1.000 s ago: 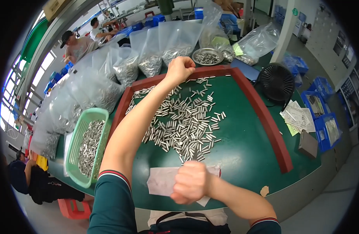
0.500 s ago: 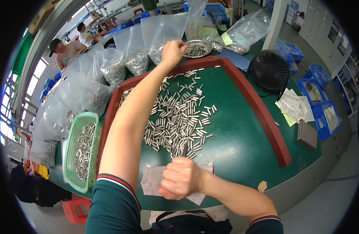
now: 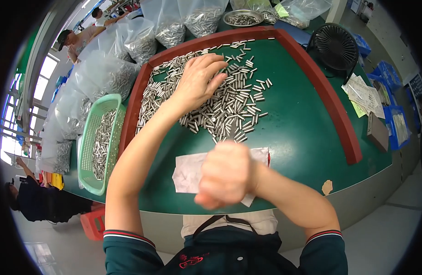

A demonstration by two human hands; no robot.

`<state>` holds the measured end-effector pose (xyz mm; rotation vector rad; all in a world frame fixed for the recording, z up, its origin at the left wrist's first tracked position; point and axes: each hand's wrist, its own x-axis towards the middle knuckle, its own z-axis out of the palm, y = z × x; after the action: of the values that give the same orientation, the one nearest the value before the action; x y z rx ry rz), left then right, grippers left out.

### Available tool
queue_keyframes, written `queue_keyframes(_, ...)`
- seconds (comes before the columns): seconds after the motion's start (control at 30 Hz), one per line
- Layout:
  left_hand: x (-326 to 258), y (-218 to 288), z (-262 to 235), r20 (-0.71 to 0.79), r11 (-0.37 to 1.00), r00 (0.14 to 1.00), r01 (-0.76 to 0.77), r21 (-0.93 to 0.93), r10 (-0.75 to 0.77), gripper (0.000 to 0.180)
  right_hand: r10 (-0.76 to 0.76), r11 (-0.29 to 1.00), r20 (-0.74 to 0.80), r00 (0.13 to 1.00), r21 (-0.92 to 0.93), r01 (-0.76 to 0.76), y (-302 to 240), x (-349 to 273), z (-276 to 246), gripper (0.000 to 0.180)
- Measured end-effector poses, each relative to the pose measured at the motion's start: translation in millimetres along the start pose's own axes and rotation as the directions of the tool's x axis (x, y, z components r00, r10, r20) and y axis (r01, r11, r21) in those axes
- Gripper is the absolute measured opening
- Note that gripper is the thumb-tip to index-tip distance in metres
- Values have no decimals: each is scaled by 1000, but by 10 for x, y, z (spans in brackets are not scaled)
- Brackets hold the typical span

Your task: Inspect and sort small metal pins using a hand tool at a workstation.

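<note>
Many pins (image 3: 241, 89) on green table (image 3: 298, 128), left hand (image 3: 199, 81) spread, right hand (image 3: 226, 174) clamped on grey blade (image 3: 231, 129), black fan (image 3: 334, 46)

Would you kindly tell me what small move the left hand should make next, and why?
Probably the left hand should close gently on a few metal pins: it is over the pile with its thumb and fingers parted, while the right hand is a fist above the pale cloth.
</note>
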<state>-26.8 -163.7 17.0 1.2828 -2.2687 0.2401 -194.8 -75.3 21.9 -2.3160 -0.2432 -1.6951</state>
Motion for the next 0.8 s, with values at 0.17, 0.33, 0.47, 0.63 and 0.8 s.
queue_keyframes(0.17,-552,157,-347,126,975,967,219,33,-222,35,279,952,-325,904,-30,-305,380,7,-334,16)
queue_keyframes(0.33,-1047,490,-719,83,956,953,290,34,-292,34,420,889,-435,796,19,-458,473,35,-344,37)
queue_keyframes(0.47,-1394,633,-890,147,868,867,490,-74,-477,19,577,783,-283,766,-74,-617,457,44,-328,37)
queue_keyframes(0.63,-1572,707,-851,257,825,834,537,-178,-488,14,541,824,-273,795,-16,-566,410,176,-293,35)
queue_keyframes(0.8,-1516,707,-837,307,845,852,494,-205,-423,16,757,633,145,637,-406,-659,168,334,-379,19)
